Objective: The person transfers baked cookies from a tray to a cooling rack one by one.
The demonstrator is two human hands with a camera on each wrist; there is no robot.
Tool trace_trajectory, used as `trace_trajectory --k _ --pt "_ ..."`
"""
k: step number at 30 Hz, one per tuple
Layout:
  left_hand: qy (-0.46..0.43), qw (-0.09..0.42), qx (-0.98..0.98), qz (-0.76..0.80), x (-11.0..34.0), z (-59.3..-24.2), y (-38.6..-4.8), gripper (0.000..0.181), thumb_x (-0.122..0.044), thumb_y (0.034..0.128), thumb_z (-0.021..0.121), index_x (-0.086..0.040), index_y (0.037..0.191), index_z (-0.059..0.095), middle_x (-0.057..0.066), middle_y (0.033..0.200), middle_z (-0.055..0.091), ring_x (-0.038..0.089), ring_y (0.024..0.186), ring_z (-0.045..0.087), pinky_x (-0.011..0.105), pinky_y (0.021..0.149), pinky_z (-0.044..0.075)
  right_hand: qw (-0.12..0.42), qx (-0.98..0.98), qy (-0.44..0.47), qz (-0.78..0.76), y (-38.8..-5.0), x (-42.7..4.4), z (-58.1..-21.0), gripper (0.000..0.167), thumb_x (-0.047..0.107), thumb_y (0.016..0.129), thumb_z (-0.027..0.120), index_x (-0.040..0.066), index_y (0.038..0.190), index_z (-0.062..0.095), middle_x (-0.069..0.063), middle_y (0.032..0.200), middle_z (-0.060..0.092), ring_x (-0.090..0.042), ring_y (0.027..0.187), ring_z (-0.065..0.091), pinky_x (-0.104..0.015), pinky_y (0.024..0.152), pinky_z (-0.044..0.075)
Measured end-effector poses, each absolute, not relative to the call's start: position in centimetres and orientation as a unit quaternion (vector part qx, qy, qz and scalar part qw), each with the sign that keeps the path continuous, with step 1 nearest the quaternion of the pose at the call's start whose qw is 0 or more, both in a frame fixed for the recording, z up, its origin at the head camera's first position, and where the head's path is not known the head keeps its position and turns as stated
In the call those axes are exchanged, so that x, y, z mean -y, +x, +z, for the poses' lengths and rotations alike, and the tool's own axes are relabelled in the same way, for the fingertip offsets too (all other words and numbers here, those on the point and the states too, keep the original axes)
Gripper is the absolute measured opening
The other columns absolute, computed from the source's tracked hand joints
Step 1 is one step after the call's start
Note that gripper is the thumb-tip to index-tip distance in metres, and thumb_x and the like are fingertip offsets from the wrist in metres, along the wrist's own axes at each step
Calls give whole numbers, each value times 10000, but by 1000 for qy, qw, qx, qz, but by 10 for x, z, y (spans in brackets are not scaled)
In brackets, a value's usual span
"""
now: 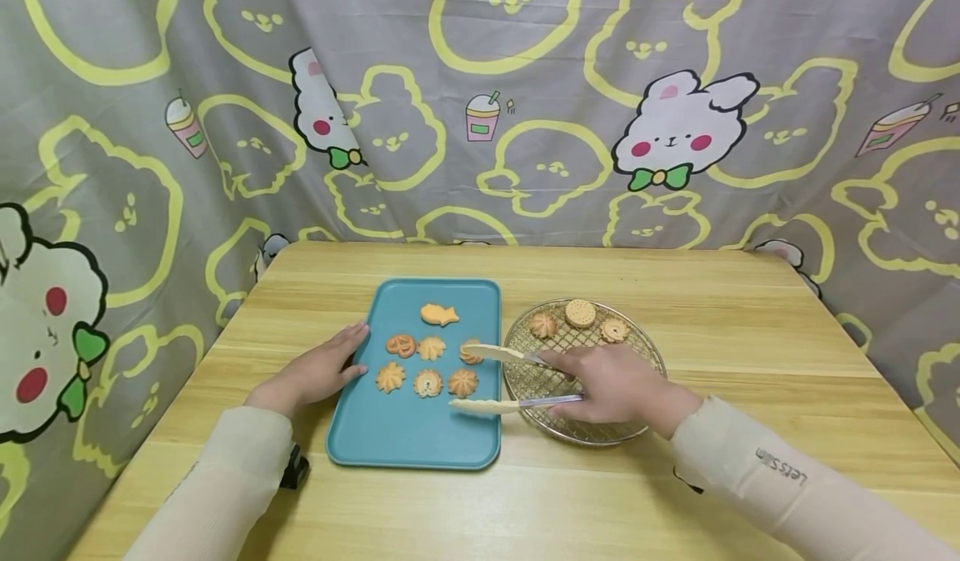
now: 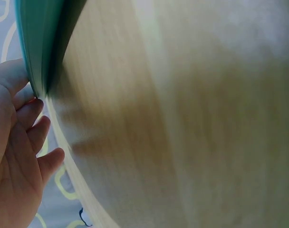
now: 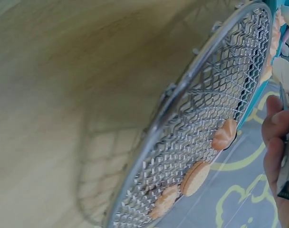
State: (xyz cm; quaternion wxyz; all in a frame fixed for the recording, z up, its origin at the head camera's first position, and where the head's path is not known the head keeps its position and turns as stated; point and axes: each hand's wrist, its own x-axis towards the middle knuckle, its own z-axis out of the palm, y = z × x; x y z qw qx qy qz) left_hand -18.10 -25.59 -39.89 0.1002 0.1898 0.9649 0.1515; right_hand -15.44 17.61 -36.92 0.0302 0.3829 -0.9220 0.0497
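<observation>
My right hand (image 1: 611, 382) holds a pair of tongs (image 1: 536, 401) with pale tips and metal arms. The tongs are spread over the right side of the blue tray (image 1: 420, 440), the upper tip overlapping a round cookie (image 1: 471, 352) and the lower tip just below a flower-shaped cookie (image 1: 462, 382). Against the tray's left rim rests my left hand (image 1: 318, 369), its fingers loosely extended. Also on the tray are a fish-shaped cracker (image 1: 438, 315), a pretzel-shaped cookie (image 1: 401, 345) and several other cookies. In the right wrist view, only part of the tongs shows at the right edge.
Right of the tray stands a round wire rack (image 1: 592, 440), partly under my right hand. Along its far side lie a swirled cookie (image 1: 543, 325), a round sandwich cookie (image 1: 581, 313) and a ring-like cookie (image 1: 613, 330). A patterned curtain (image 1: 420, 152) hangs behind the wooden table (image 1: 750, 328).
</observation>
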Motion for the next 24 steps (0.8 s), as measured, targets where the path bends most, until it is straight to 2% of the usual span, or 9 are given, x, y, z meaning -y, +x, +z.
trace_trajectory --k 14,24 --pt "190 99 -964 157 257 -400 -181 674 -284 987 542 7 1504 222 204 1548 177 416 1383 201 574 1070 249 -9 918 394 38 -158 -165 -357 687 587 826 638 143 1345 567 148 604 411 -40 460 382 -231 406 354" --pt "191 99 -964 159 256 -399 -181 671 -276 986 545 12 1501 225 209 1546 178 421 1382 199 574 1072 247 -46 922 383 41 -159 -159 -352 632 529 839 655 135 1328 579 135 566 415 -54 465 382 -250 414 357"
